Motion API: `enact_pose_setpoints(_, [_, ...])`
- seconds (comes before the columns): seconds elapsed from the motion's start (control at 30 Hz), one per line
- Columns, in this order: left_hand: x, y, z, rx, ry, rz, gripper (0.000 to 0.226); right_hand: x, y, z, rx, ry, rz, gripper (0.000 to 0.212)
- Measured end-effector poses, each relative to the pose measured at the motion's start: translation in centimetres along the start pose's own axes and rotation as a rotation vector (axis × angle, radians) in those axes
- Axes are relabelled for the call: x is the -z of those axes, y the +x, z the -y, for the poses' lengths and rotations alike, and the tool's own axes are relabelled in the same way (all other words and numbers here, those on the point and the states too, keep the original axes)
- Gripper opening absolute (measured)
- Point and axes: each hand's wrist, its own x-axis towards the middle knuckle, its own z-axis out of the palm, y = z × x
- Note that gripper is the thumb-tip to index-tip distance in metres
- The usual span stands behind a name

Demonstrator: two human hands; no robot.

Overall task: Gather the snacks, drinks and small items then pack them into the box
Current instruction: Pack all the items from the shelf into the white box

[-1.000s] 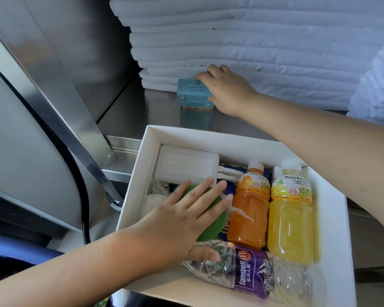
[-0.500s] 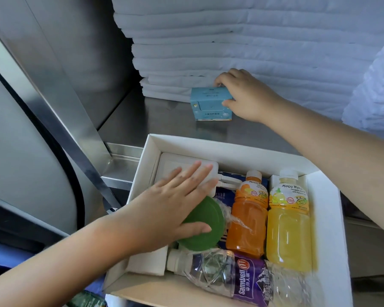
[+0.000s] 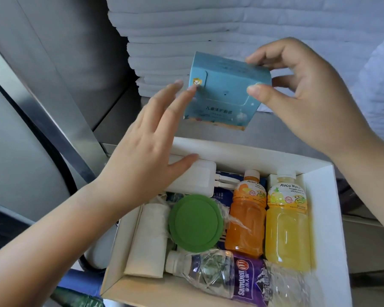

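Blue carton (image 3: 226,91) held in the air above the far edge of the white box (image 3: 324,218), tilted, its printed face toward the camera. The right hand (image 3: 315,103) pinches its right end, thumb pressed on the front face and fingers curled over the top and the far side. The left hand (image 3: 146,142) reaches up from the near left with fingers straight and slightly spread. Its fingertips (image 3: 177,84) are at the carton's left edge, but blur hides whether they touch. Its thumb hangs over a flat white device (image 3: 197,176) lying at the box's far left.

Inside the box, an orange drink bottle (image 3: 245,216) and a yellow drink bottle (image 3: 286,224) lie side by side on the right, caps toward the far wall. A clear water bottle (image 3: 231,275) with a purple label lies across the near side. A round green lid (image 3: 195,222) sits left of the orange bottle, and a folded cream packet (image 3: 149,238) lies along the left wall. Behind the carton, a stack of folded white linen (image 3: 208,29) rests on a steel counter (image 3: 120,120).
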Motion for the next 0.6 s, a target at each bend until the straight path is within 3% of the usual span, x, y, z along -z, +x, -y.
enact_pose_setpoints(0.1, [-0.4, -0.7, -0.3, -0.026, -0.026, 0.009, 0.095, -0.2, -1.2, 0.5, -0.069, 0.168, 0.063, 0.024])
enact_pose_setpoints(0.23, [-0.6, -1.8, -0.2, -0.034, 0.007, -0.002, 0.09, -1.4, -2.9, 0.4, -0.143, 0.196, 0.201, 0.024])
enact_pose_setpoints(0.4, [-0.4, -3.4, 0.3, -0.079, 0.112, 0.106, 0.081, -2.7, -4.8, 0.4, -0.113, 0.065, 0.3, 0.018])
enact_pose_setpoints(0.5, [0.1, -4.2, 0.7, -0.078, 0.218, 0.175, 0.079, -3.3, -5.3, 0.4, -0.07, -0.087, 0.354, 0.027])
enact_pose_setpoints(0.6, [0.5, -4.4, 1.0, -0.073, 0.284, 0.217, 0.077, -4.2, -5.8, 0.5, 0.091, -0.343, 0.374, 0.039])
